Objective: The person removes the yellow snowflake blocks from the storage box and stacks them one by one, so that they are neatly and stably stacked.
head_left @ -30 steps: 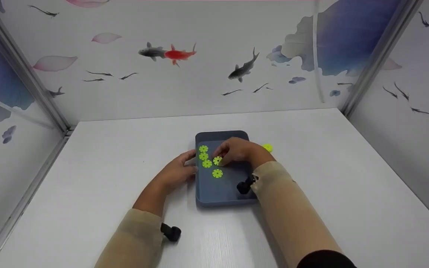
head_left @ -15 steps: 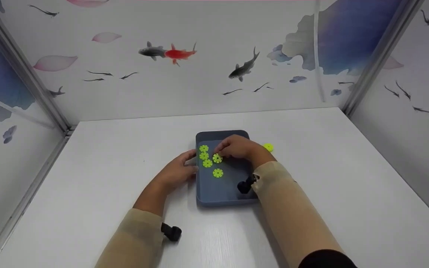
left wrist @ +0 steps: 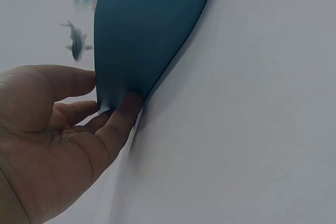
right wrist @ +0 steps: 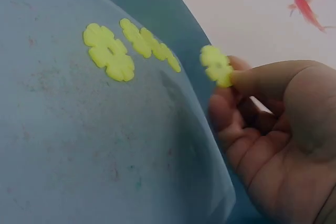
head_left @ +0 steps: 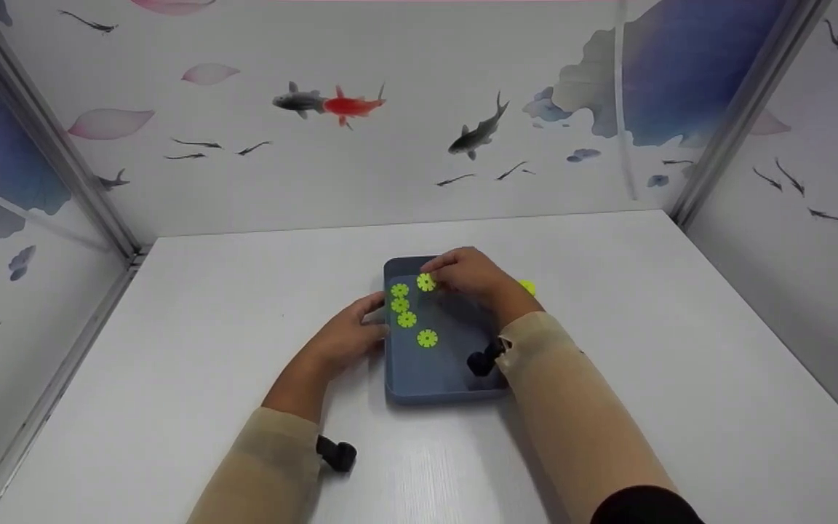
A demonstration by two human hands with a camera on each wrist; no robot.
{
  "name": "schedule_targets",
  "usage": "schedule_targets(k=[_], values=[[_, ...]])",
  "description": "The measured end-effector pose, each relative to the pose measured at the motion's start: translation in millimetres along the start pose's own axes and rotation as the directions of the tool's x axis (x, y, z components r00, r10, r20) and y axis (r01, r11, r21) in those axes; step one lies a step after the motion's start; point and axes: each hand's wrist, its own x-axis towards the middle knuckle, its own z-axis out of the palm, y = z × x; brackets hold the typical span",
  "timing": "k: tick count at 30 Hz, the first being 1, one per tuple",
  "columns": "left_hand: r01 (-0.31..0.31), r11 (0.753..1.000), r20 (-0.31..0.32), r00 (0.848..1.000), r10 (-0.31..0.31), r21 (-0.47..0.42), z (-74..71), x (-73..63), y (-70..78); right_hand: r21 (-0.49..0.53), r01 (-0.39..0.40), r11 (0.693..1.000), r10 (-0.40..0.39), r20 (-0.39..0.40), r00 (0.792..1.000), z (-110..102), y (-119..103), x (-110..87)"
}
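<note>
Fingers of the right hand (head_left: 466, 275) pinch a yellow-green notched disc (head_left: 426, 282) over the far part of a blue-grey tray (head_left: 426, 375); the left hand (head_left: 345, 338), digits spread, touches its left wall. Inside lie three discs (head_left: 400, 305) in a line and a fourth disc (head_left: 427, 338) nearer the person; another yellow piece (head_left: 529, 287) shows beyond the right wrist.
</note>
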Motion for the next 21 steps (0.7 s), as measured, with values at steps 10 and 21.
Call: schedule_targets(k=[10,21], values=[[-0.013,1.0,0.0,1.0,0.013,-0.01,-0.4,-0.7,-0.5,0.203,0.021,0.979,0.003,-0.115,0.993,-17,-13,-14.1],[0.011,1.0,-0.025,1.0,-0.01,0.029,0.1,0.2,0.0,0.324,0.012,0.946,0.051,-0.186,0.981,-45,2,-34.8]])
